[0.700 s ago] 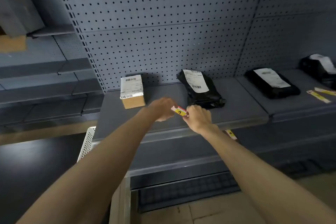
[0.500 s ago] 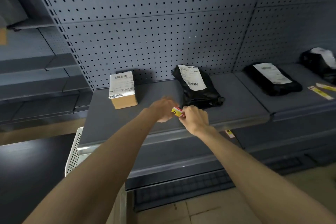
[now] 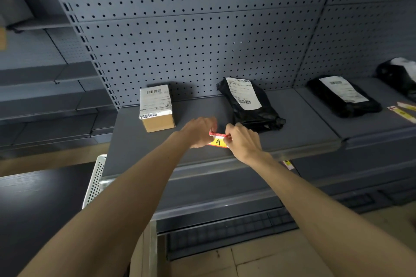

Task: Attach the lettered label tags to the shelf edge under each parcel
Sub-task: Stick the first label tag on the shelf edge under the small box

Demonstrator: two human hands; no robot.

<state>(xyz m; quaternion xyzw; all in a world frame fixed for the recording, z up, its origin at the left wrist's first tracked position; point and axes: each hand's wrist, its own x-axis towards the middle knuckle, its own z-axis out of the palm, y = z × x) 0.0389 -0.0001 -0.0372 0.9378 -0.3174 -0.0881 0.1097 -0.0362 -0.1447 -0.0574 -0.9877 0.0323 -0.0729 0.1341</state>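
Observation:
A yellow and red label tag (image 3: pixel 218 140) marked "A" is pinched between both hands above the grey shelf (image 3: pixel 135 141). My left hand (image 3: pixel 198 131) grips its left end and my right hand (image 3: pixel 244 140) grips its right end. A cardboard box (image 3: pixel 157 108) with a white shipping label stands behind and to the left. A black parcel bag (image 3: pixel 247 104) lies behind and to the right. The shelf edge (image 3: pixel 202 170) runs below my wrists. Another tag (image 3: pixel 288 164) sits on that edge, partly hidden by my right forearm.
A second black parcel (image 3: pixel 343 96) and a third (image 3: pixel 400 74) lie on the neighbouring shelf, with loose tags (image 3: pixel 404 111) at its right. Pegboard (image 3: pixel 202 29) backs the shelves. A white perforated panel (image 3: pixel 94 181) stands at the lower left.
The tag has turned in my hands, so the letter "A" now faces me squarely. My view has shifted slightly left and closer to the shelf.

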